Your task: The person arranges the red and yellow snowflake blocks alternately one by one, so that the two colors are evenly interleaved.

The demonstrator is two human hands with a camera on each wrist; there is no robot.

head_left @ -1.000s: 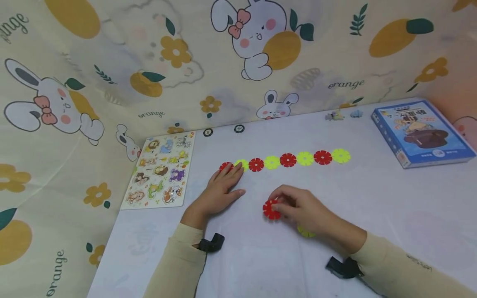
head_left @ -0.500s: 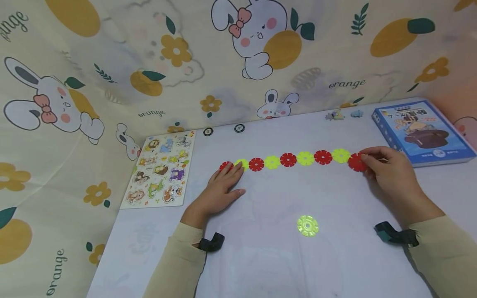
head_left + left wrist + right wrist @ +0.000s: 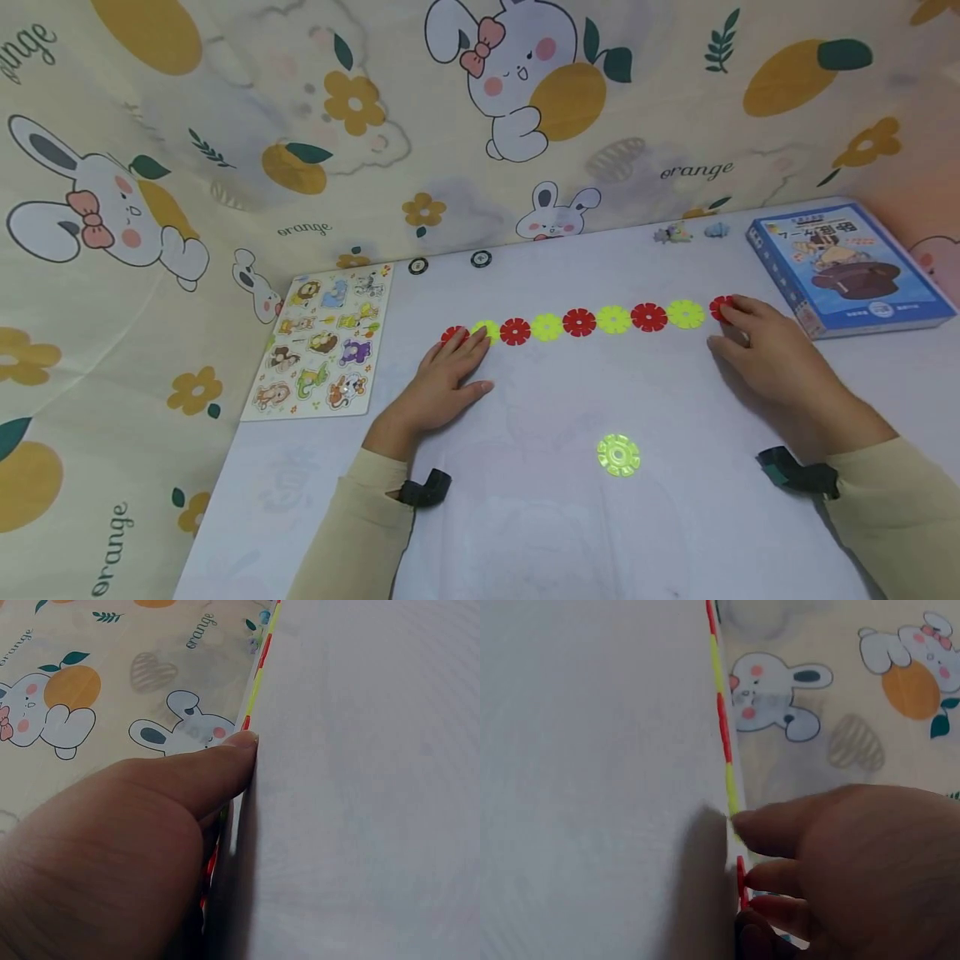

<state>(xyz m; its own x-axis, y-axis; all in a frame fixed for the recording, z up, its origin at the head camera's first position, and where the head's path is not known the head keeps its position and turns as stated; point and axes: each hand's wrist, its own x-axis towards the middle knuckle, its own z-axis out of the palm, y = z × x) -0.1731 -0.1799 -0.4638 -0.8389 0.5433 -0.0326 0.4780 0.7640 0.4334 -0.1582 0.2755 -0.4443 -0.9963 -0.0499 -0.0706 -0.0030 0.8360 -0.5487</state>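
A row of notched plastic discs, red and yellow by turns, lies flat across the table. My left hand rests with spread fingers on the row's left end, partly covering a red disc and a yellow disc. At the other end, the fingertips of my right hand touch a red disc and hide part of it. The thumb stands apart from that disc. A narrow gap separates it from the yellow disc beside it. Nearer the front lies a single yellow-green disc.
An animal picture board lies at the left. To the right is a blue box, close to my right hand. Two small black rings and small figures lie along the back edge, by the patterned cloth wall.
My right hand carried a red disc from the front middle to the row's right end. Its thumb has since come off the disc, which moved slightly up. The left hand stayed still.
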